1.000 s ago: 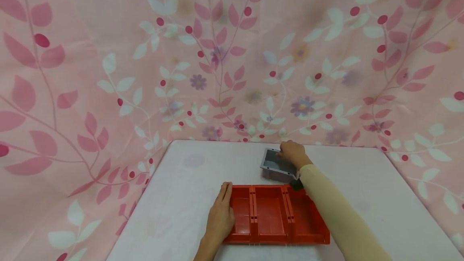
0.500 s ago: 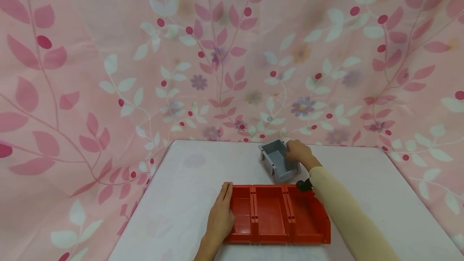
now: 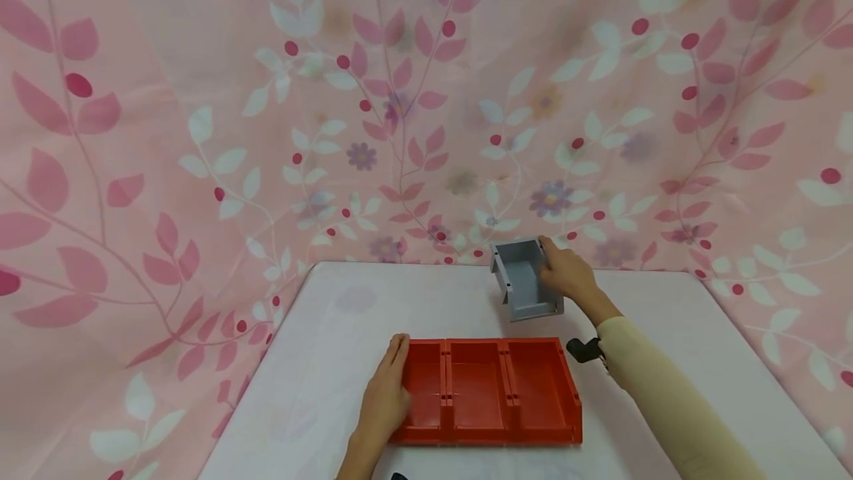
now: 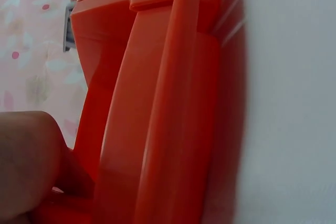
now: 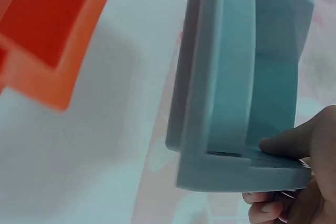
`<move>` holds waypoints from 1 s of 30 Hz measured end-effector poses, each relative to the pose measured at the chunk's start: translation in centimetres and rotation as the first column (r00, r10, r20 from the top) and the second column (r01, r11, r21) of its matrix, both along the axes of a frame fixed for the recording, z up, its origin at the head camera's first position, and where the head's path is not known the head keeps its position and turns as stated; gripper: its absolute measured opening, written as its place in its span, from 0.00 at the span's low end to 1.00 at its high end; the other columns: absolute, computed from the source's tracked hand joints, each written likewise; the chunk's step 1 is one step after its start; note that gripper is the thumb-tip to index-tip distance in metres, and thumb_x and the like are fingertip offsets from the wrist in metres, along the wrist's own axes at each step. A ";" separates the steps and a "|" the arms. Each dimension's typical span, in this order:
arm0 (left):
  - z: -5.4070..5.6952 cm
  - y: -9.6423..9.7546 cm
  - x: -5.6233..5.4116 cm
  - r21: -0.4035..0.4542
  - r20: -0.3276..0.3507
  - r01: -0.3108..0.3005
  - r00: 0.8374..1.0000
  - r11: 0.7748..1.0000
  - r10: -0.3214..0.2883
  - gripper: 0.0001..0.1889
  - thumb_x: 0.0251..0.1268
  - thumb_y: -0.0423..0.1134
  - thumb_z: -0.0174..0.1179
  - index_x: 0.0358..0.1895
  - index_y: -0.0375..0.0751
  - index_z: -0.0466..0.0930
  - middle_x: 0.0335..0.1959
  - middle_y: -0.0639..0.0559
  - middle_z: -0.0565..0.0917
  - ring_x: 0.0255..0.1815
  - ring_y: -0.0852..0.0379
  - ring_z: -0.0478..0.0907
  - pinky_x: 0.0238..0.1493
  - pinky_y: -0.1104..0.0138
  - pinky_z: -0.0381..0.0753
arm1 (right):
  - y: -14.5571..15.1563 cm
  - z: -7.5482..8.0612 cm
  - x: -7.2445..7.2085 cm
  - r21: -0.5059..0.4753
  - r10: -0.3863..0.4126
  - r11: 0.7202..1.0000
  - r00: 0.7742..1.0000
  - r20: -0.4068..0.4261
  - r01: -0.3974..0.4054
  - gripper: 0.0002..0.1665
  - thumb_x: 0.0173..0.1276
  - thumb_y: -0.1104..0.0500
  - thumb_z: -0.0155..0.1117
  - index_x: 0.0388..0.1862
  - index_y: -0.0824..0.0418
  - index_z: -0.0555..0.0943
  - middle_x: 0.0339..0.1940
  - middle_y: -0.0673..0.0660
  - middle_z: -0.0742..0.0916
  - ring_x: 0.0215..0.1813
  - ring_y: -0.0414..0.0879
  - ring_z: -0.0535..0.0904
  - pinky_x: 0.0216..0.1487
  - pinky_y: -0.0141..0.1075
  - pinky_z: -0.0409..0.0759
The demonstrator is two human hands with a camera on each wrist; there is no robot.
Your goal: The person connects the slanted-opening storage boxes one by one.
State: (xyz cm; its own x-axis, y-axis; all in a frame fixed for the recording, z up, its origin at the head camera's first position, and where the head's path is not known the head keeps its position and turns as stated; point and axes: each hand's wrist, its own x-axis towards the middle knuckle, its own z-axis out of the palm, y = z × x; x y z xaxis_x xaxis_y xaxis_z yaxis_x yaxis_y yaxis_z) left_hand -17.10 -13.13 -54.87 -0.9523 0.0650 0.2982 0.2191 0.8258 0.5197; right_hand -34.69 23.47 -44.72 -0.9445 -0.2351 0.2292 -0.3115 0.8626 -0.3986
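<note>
Three red plastic storage bins (image 3: 477, 437) stand joined side by side on the table. My left hand (image 3: 383, 398) grips the left wall of the leftmost bin, with the thumb over its rim in the left wrist view. Beyond the row, a grey plastic storage bin (image 3: 526, 311) is held up near the table's far edge by my right hand (image 3: 566, 272). In the right wrist view, the thumb is inside the grey bin (image 5: 231, 72) and the fingers curl outside, pinching its side wall. The grey bin is apart from the red row.
White cloth covers the table (image 3: 333, 361). A pink floral curtain (image 3: 426, 132) hangs right behind its far edge. A black wrist-camera part (image 3: 583, 350) juts from the right wrist, just right of the red bins.
My right hand has turned the grey bin and moved it up and slightly right, away from the red row. The red bins and left hand sit slightly further left in view.
</note>
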 end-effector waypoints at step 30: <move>-0.7 -2.2 -1.5 -0.141 -0.085 0.085 0.992 0.986 -0.097 0.36 0.63 0.21 0.54 0.78 0.37 0.68 0.77 0.43 0.69 0.81 0.41 0.56 0.70 0.49 0.70 | 4.7 0.9 9.8 -0.114 -0.102 0.988 0.995 -0.018 0.099 0.37 0.73 0.61 0.57 0.77 0.73 0.62 0.15 0.54 0.70 0.17 0.48 0.66 0.16 0.40 0.65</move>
